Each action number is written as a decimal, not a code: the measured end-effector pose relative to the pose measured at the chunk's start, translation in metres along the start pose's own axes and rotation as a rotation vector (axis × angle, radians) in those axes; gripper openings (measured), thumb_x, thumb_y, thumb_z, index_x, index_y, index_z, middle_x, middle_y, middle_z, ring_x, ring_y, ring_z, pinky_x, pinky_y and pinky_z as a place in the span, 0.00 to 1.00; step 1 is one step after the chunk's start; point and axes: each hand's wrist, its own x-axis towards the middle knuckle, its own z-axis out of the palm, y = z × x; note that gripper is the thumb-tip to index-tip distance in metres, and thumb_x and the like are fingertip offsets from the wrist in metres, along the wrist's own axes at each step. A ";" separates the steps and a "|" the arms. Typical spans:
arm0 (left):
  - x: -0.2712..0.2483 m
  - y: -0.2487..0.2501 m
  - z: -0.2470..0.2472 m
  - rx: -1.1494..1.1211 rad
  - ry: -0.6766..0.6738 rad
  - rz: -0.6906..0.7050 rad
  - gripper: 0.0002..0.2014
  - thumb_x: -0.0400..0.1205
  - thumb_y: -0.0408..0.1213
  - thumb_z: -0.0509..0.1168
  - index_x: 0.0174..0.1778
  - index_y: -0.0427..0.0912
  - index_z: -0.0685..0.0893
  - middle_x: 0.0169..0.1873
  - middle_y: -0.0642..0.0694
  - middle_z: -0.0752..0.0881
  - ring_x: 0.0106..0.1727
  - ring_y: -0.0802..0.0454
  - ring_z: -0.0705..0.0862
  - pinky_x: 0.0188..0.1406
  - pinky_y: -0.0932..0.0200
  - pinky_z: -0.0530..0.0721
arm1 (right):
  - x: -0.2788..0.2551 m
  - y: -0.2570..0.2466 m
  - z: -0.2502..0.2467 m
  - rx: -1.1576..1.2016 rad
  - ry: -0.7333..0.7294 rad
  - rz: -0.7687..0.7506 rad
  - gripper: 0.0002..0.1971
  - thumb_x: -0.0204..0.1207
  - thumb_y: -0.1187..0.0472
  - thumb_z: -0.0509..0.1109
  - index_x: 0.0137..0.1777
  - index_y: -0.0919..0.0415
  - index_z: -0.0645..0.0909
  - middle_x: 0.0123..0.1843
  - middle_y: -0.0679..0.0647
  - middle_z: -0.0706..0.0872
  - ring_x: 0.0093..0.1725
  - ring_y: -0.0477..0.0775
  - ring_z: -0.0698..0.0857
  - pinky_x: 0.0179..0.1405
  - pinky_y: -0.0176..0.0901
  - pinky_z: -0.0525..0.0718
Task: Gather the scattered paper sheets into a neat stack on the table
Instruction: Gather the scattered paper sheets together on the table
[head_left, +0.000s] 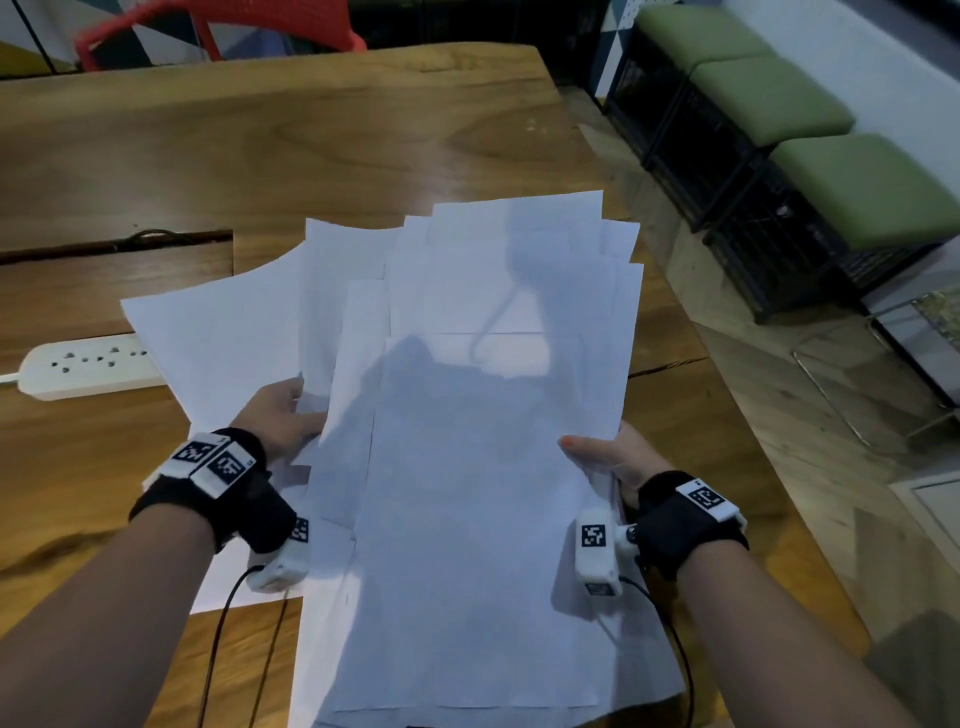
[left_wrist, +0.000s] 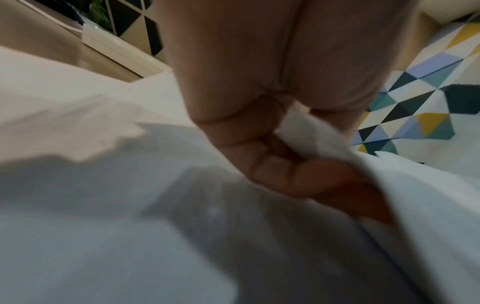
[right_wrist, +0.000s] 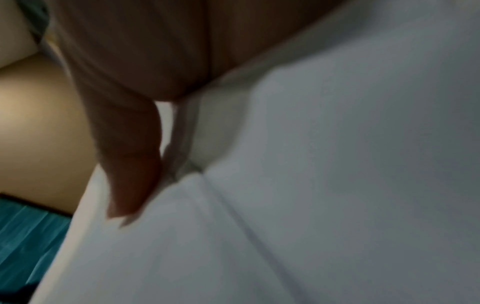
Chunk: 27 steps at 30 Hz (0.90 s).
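A loose, fanned bundle of white paper sheets (head_left: 483, 415) is held up over the wooden table (head_left: 311, 135), its edges uneven. My left hand (head_left: 283, 413) grips the bundle's left side; in the left wrist view my left hand (left_wrist: 298, 164) has its fingers curled round the paper sheets (left_wrist: 130, 236). My right hand (head_left: 613, 460) pinches the right edge, thumb on top. In the right wrist view the thumb of my right hand (right_wrist: 130, 164) presses on the paper sheets (right_wrist: 324, 185); the other fingers are hidden beneath. One sheet (head_left: 223, 587) lies flat under my left wrist.
A white power strip (head_left: 83, 366) lies on the table at the left, partly under the sheets. A cable slot (head_left: 119, 244) cuts into the tabletop behind it. A red chair (head_left: 208, 31) stands at the far side. Green-cushioned crate seats (head_left: 810, 135) line the right wall.
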 end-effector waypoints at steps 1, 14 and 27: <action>-0.002 -0.004 0.000 -0.037 -0.084 0.014 0.17 0.70 0.30 0.74 0.54 0.36 0.84 0.49 0.34 0.90 0.44 0.40 0.89 0.40 0.53 0.88 | -0.002 0.001 -0.001 0.057 -0.016 0.004 0.49 0.33 0.56 0.90 0.60 0.68 0.80 0.52 0.60 0.91 0.49 0.57 0.91 0.48 0.42 0.89; -0.031 -0.016 0.024 0.232 0.249 0.125 0.15 0.75 0.36 0.68 0.57 0.45 0.80 0.51 0.40 0.87 0.55 0.41 0.84 0.50 0.55 0.77 | 0.005 0.003 0.003 -0.083 0.027 -0.001 0.39 0.50 0.68 0.79 0.66 0.71 0.76 0.59 0.63 0.86 0.49 0.53 0.88 0.43 0.38 0.89; -0.004 -0.030 -0.019 0.349 0.989 0.100 0.17 0.75 0.38 0.66 0.60 0.47 0.78 0.64 0.35 0.75 0.64 0.33 0.74 0.63 0.35 0.72 | 0.006 0.006 0.000 -0.053 0.020 0.011 0.26 0.61 0.74 0.77 0.62 0.69 0.79 0.50 0.56 0.90 0.43 0.48 0.91 0.38 0.35 0.88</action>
